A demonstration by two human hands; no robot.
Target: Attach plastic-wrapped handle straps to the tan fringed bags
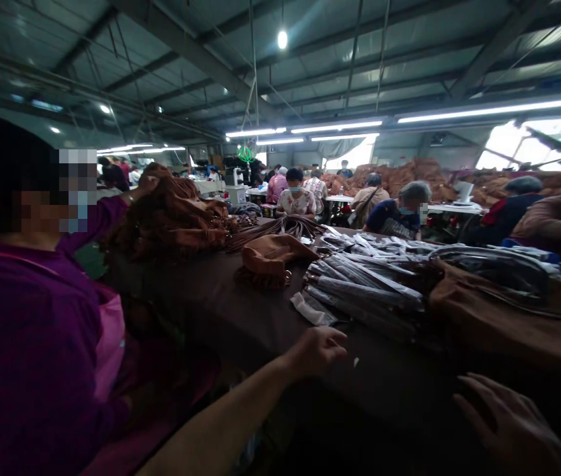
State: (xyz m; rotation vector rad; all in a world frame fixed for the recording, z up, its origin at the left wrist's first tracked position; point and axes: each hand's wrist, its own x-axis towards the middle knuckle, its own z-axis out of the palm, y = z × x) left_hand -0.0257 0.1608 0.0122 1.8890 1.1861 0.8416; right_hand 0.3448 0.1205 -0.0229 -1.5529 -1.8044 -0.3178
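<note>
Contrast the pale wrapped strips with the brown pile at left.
The strips are pale and shiny; the pile is brown and dull. The strips are long and narrow; the pile is crumpled. The strips lie low; the pile is heaped higher. Both rest on the dark table.

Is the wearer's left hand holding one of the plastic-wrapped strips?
No: the left hand is over the dark tabletop, nearer than the wrapped strips, with none in its grasp.
</note>
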